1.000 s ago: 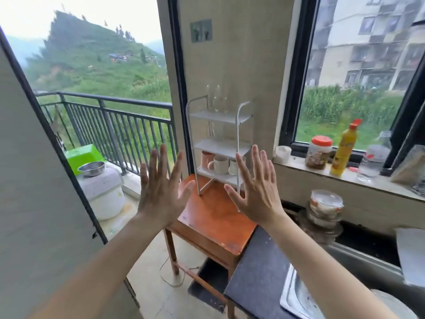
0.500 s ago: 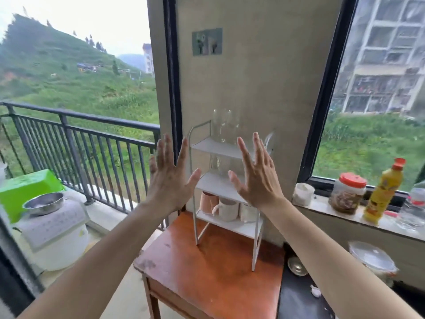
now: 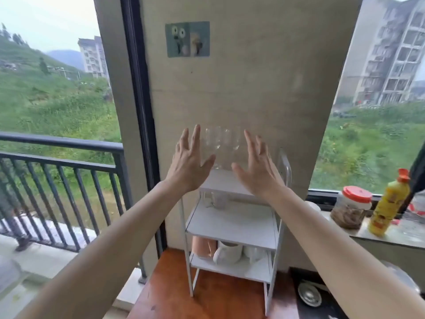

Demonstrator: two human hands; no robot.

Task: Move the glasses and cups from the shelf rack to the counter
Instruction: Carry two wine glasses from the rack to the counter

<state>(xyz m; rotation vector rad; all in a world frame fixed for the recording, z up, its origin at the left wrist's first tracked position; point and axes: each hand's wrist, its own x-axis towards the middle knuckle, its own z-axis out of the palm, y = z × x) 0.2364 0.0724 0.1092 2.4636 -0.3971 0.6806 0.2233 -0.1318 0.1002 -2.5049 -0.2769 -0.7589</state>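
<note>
Both hands, left (image 3: 187, 164) & right (image 3: 257, 171), spread open, empty, flanking upright glasses (image 3: 222, 143) atop rack (image 3: 232, 224).

Bare forearms, no sleeves; left hand (image 3: 187, 162) & right hand (image 3: 258, 171) ungloved.

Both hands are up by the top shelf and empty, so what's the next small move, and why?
Probably close the left hand around the nearest clear glass on the rack's top shelf. Both hands hang open either side of the glasses, the right hand also touching nothing, and the cups below wait untouched.
</note>
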